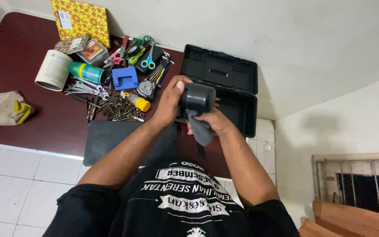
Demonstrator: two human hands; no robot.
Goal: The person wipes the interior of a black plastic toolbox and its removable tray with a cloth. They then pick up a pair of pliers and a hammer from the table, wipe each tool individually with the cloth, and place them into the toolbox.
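A black rubber mallet head (pixel 197 97) is held up in front of me, over the dark red table (pixel 31 114). My left hand (pixel 169 103) grips its left side, thumb on top. My right hand (pixel 213 120) holds a dark grey cloth (pixel 201 129) against the mallet from below; the cloth hangs down between my wrists. The mallet's handle is hidden behind my hands. Just beyond my hands stands an open black toolbox (pixel 224 83), its lid raised against the wall.
A heap of tools lies at the left: scissors (pixel 149 57), wrenches (pixel 84 90), screws and bits (pixel 115 109), a blue box (pixel 125 78), a green spray can (pixel 86 72), a tape roll (pixel 53 70). A grey mat (pixel 110 138) lies at the table's near edge, a crumpled rag (pixel 7 107) far left.
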